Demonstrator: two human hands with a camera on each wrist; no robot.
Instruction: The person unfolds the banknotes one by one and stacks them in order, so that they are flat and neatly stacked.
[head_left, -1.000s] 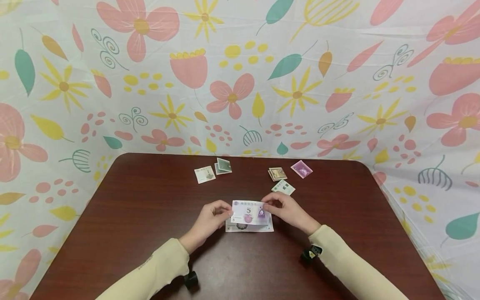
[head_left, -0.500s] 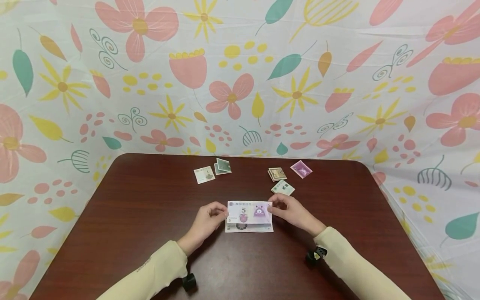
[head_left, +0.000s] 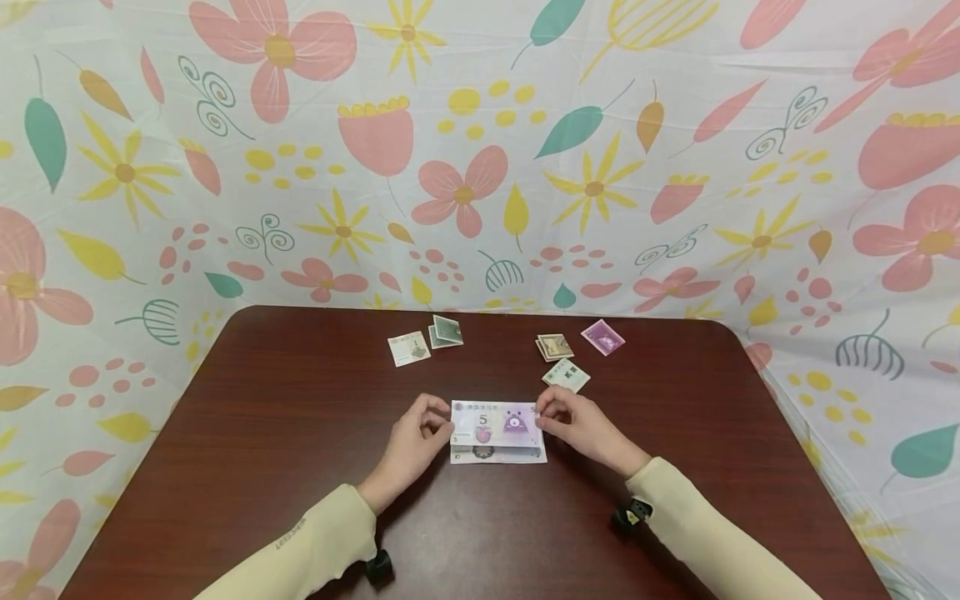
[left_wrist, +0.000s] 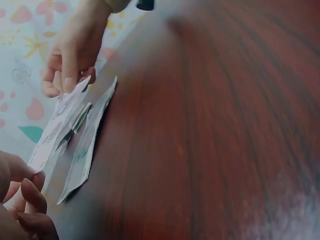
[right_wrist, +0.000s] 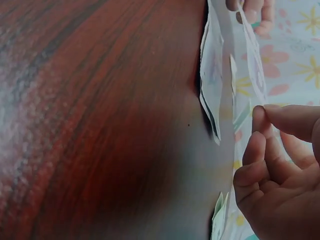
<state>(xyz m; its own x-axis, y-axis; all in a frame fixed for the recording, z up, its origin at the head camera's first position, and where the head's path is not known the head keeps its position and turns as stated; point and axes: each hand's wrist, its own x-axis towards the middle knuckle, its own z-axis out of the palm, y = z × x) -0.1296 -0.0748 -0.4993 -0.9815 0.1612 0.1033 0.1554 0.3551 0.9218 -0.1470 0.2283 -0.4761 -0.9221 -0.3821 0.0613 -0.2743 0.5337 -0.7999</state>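
Note:
A purple play banknote (head_left: 491, 423) marked 5 is stretched between both hands. The left hand (head_left: 411, 446) pinches its left edge and the right hand (head_left: 588, 429) pinches its right edge. Below it a pale play banknote (head_left: 495, 456) marked 10 lies on the table, mostly covered in the head view. From the left wrist, the purple note (left_wrist: 56, 127) is seen edge-on, raised apart from the pale note (left_wrist: 86, 150). The right wrist view shows thumb and forefinger of the right hand (right_wrist: 280, 160) meeting at the note's corner.
On the dark wooden table (head_left: 300, 400), a pale note (head_left: 409, 349) and folded green notes (head_left: 447, 332) lie at the back left. Folded brown notes (head_left: 556, 347), a green-white note (head_left: 567, 375) and a purple note (head_left: 603, 337) lie at the back right. A flowered cloth (head_left: 465, 233) hangs behind.
The right hand has shifted right, from over the purple note's face to its right edge. The note has moved slightly left, and the left hand with it.

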